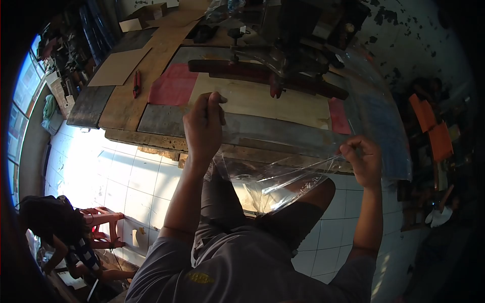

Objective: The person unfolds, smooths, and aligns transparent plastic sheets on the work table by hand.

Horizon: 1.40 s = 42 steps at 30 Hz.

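Observation:
A clear plastic sheet [283, 179] hangs in folds over my lap, stretched between my two hands. My left hand [204, 121] is closed, thumb against fingers, pinching the sheet's left side above the table's front edge. Lower and to the right, my right hand [361, 156] pinches the sheet's other corner. Beyond them a dark machine with a long red-edged bar [268, 78] stands over a pale yellowish sheet [262, 103]. Pink pieces [174, 85] lie at both ends of that pale sheet.
A red cutter [137, 84] and brown cardboard [120, 66] lie on the left of the wooden workbench [118, 111]. More clear plastic [381, 126] drapes over the right side. Another person [65, 242] sits low at the left by a red stool [103, 224]. Orange pieces [439, 141] are at far right.

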Tool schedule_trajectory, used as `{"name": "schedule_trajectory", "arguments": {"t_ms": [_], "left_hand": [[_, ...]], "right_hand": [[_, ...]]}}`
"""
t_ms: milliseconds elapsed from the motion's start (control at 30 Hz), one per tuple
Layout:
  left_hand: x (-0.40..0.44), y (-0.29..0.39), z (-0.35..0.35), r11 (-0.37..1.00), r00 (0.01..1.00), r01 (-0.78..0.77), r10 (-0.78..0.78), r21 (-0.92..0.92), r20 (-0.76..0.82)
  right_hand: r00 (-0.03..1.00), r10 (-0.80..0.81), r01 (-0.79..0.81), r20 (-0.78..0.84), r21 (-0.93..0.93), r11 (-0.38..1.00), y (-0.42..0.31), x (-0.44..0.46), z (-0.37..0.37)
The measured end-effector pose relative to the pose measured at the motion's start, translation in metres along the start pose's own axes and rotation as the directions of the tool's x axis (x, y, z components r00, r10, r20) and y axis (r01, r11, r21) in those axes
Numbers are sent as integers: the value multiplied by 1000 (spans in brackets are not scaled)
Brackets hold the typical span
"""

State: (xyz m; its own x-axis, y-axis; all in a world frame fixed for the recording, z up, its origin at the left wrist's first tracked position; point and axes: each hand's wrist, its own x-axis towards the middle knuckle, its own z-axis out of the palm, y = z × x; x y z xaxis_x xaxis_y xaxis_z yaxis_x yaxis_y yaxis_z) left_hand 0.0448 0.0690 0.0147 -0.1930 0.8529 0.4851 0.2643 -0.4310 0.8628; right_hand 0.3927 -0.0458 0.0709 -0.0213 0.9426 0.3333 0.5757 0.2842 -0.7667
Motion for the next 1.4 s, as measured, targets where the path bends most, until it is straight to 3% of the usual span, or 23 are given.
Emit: {"name": "schedule_trajectory", "arguments": {"t_ms": [233, 433, 533, 633, 833, 1233, 1333, 1400], "left_hand": [[-1, -3, -4, 1000, 1000, -13, 13, -3, -27], [-2, -2, -5, 1000, 999, -20, 19, -13, -38], [-2, -2, -7, 1000, 999, -17, 16, -5, -39], [-2, -1, -9, 1000, 999, -8, 8, 11, -42], [-2, 2, -11, 1000, 998, -7, 7, -3, -59], [-5, 2, -10, 999, 998, 11, -14, -40, -62], [-5, 1, -10, 999, 998, 21, -24, -50, -63], [-5, -1, -11, 999, 997, 25, -27, -34, -71]], "right_hand": [[997, -47, 44, -58, -54, 998, -8, -5, 11], [988, -144, 128, -55, -227, 965, -15, -3, 12], [978, -190, 182, -80, -107, 978, -19, 0, 17], [991, -124, 125, -50, 25, 992, -16, -4, 18], [991, -99, 109, -92, 112, 988, -15, -8, 23], [957, -119, 116, -264, -29, 993, -19, -9, 32], [950, -59, 84, -308, 69, 994, -22, -8, 36], [949, -79, 91, -304, 26, 996, -28, -6, 37]]}}
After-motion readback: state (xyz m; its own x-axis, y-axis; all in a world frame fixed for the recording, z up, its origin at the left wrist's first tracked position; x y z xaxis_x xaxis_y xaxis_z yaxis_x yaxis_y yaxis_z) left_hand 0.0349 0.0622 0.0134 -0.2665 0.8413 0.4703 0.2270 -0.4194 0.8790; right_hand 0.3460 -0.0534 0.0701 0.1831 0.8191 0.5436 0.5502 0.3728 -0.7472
